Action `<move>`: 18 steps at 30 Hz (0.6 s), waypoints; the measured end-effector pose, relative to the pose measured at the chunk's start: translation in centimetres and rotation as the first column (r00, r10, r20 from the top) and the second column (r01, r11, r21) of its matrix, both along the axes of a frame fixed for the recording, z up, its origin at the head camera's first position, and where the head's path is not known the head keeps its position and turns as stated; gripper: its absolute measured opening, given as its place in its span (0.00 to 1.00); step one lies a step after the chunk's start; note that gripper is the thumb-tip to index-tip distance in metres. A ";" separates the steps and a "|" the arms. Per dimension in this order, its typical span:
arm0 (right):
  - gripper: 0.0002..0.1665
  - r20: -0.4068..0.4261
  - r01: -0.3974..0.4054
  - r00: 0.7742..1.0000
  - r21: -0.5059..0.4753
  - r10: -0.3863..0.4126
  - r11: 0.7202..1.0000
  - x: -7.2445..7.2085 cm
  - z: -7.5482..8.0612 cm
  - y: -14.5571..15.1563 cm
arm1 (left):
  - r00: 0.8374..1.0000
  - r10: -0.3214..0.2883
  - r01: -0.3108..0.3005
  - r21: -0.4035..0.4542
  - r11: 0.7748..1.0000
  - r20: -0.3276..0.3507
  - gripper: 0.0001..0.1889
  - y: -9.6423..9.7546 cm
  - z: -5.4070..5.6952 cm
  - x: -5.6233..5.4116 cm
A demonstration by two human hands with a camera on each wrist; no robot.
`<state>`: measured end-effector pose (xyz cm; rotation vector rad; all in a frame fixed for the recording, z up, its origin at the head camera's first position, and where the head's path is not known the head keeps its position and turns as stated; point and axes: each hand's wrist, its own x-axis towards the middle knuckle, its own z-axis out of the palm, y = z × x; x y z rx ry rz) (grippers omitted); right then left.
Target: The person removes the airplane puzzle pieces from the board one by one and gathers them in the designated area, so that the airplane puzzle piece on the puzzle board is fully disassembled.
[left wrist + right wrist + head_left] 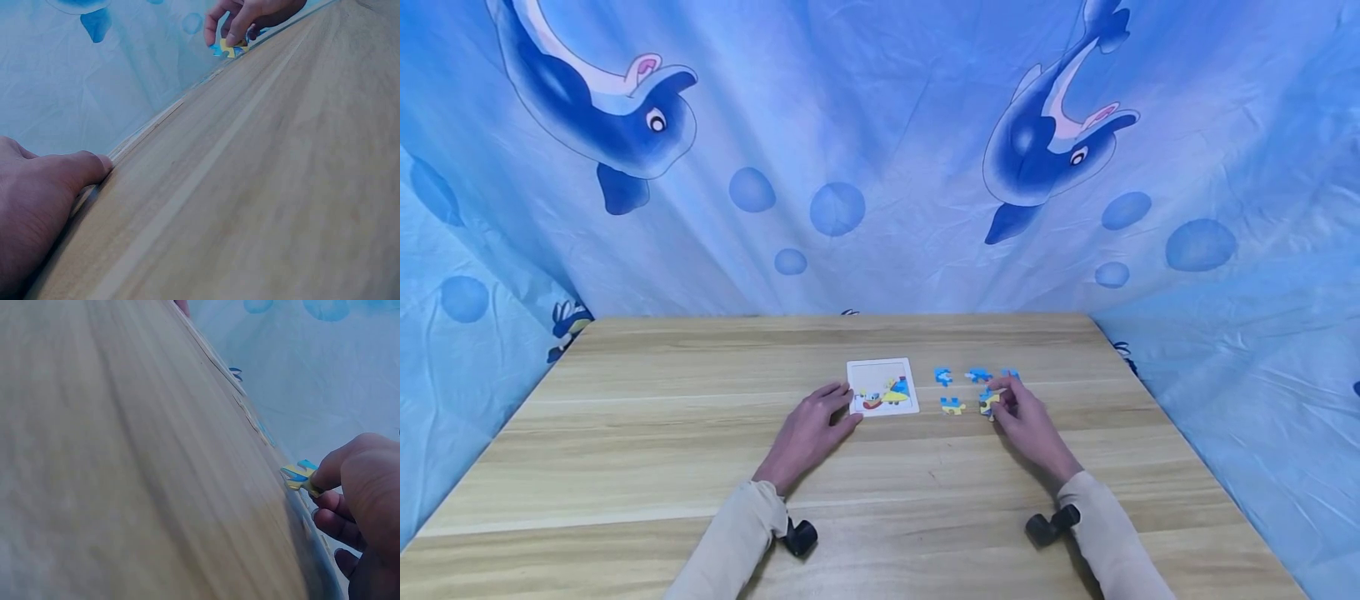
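Pinching a blue-and-yellow puzzle piece between thumb and fingers, the right hand is right of the white puzzle board on the tabletop, four other pieces lying near that hand; the left hand, thumb and fingers loosely parted, merely touches the board's left side

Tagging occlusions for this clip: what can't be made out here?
Head: far-right blue piece, partly covered by the right hand.
Head: held piece, partly behind the same hand.
Left wrist: left hand, cut off by the left edge.
Both wrists: print in the tray, lost to the flat angle.
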<state>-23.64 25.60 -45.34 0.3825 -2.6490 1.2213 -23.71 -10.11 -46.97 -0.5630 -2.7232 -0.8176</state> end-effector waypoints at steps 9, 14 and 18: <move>0.15 0.015 0.026 1.000 0.082 -0.027 0.996 -0.3 0.1 0.1 | 1.000 0.004 -0.004 0.001 1.000 -0.009 0.27 0.0 0.3 0.0; 0.13 -0.049 0.030 0.999 0.144 -0.023 0.989 -0.7 -0.1 0.0 | 1.000 -0.005 0.005 0.000 1.000 -0.006 0.27 0.0 0.3 -0.1; 0.14 -0.049 0.062 0.997 0.207 -0.053 0.976 -0.5 -0.1 -0.2 | 1.000 -0.004 0.004 -0.001 1.000 0.003 0.27 -0.1 0.2 0.1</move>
